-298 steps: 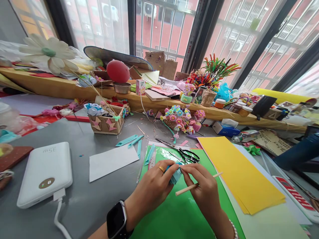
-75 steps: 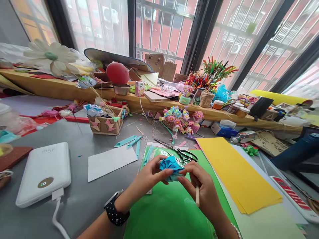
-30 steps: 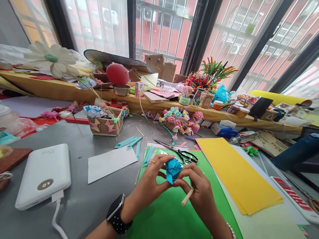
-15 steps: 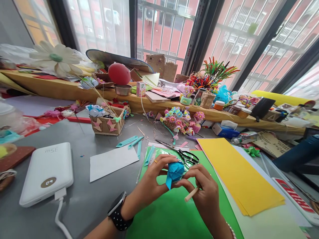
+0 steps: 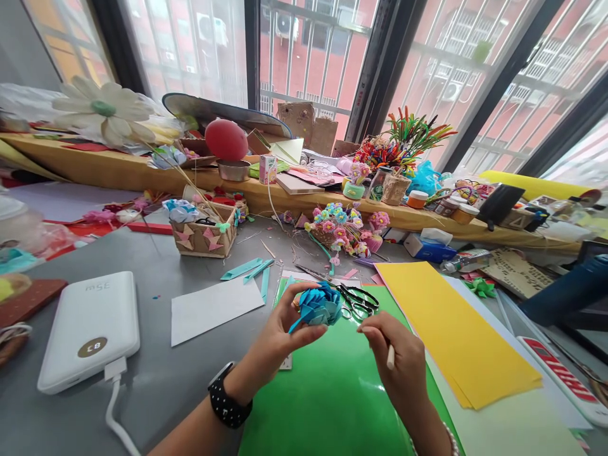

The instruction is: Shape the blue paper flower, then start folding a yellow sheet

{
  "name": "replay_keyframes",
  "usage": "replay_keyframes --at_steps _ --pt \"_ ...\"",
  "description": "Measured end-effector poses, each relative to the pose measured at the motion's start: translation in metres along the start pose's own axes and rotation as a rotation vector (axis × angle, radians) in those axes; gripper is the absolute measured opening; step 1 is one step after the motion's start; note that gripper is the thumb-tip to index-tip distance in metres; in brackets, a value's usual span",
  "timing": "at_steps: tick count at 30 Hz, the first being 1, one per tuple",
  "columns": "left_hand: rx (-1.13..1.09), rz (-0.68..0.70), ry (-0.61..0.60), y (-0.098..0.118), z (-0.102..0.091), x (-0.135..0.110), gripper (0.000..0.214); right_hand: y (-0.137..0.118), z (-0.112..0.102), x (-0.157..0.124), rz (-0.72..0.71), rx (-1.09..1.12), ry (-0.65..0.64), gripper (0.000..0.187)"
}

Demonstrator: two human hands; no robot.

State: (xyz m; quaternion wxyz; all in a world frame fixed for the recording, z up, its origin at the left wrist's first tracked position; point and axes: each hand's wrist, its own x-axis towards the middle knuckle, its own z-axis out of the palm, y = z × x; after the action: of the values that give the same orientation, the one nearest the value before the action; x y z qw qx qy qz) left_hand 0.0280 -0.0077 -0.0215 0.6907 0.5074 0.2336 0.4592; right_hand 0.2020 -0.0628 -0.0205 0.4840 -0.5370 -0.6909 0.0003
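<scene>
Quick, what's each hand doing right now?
Left hand: fingers closed on the blue paper flower, lifted above the green sheet.
Right hand: closed on a thin wooden stick, apart from the flower.

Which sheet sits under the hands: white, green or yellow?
The green sheet, below the left hand and right hand; white sheet lies left of it, yellow sheet right.

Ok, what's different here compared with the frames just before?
The right hand has let go of the blue paper flower and now sits apart to its right, with the wooden stick in it pointing down. The left hand alone holds the flower, which is raised a little and turned so its petals show. The scissors, power bank, yellow paper and green sheet lie as before.
</scene>
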Motion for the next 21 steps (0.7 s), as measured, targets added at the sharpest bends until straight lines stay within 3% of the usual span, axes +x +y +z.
replay_keyframes --at_steps 3,8,12,21 --pt "0.011 0.0 0.008 -0.0003 -0.0007 0.0 0.047 -0.0005 0.0017 0.0015 0.007 -0.037 0.04 0.011" --pt "-0.013 -0.005 0.026 0.0001 -0.0007 -0.0001 0.045 0.0017 0.0037 0.0018 -0.043 0.003 0.037 0.033" --pt "-0.048 0.022 0.034 0.0005 0.002 -0.0004 0.042 0.0039 0.0007 -0.0001 -0.072 0.021 0.067 0.031" --pt "0.002 0.062 0.065 -0.0045 -0.001 0.0013 0.043 -0.004 -0.0023 0.0029 -0.078 0.162 -0.078 0.021"
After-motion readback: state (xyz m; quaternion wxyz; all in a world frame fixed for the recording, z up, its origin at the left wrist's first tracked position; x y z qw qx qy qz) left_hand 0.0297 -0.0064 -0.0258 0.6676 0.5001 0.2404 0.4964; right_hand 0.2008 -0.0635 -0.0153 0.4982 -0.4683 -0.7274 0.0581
